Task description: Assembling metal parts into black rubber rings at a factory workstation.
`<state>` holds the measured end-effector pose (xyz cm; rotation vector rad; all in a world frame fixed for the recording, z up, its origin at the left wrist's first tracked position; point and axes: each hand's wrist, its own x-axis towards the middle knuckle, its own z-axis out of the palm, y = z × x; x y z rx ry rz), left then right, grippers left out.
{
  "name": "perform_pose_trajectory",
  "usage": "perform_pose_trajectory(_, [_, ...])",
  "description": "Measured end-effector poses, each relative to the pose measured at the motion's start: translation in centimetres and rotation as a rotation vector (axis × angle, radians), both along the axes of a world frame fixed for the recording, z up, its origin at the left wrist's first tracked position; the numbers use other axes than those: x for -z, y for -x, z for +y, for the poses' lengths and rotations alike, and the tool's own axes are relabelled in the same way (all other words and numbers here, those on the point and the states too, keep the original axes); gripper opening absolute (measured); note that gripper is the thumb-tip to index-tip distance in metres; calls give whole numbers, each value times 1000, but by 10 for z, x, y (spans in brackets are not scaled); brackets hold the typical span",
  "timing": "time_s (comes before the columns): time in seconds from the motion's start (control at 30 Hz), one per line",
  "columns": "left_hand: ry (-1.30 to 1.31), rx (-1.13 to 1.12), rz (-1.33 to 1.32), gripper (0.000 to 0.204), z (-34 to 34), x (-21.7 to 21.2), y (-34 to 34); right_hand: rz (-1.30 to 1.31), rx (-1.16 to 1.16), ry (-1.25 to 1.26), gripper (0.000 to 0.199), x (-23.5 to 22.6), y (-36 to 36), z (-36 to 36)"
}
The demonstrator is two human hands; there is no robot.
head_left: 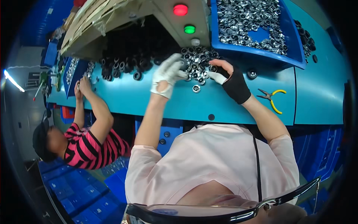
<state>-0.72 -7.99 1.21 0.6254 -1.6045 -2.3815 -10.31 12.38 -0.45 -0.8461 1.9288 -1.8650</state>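
Note:
My left hand [166,77], in a white glove with a hole at its back, is at the left edge of a pile of small round black-and-silver parts [199,56]. Its thumb and fingers curve around a dark round part [182,65]. My right hand [234,82] wears a black fingerless glove, with white covering on the thumb. Between that thumb and the fingers sits another round black-and-silver part [213,68], at the pile's right side. One loose silver-centred part [196,89] lies on the teal table [182,106] just in front of the pile.
Behind is a machine housing [167,18] with red and green lights, black rings [137,75] spilling from its opening. A blue bin [298,56] of silver parts stands at right, yellow-handled pliers [271,98] nearer. A co-worker in a striped shirt [97,145] works at left.

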Motion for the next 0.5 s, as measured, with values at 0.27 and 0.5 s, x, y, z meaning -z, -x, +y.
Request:
perform_pose_trajectory(0.27, [-92, 66, -61, 49, 58, -3, -12, 223, -14, -56, 32, 9, -5, 5])
perform_pose_trajectory(0.5, [-97, 27, -10, 48, 64, -5, -11, 285, -26, -34, 34, 3, -3, 6])
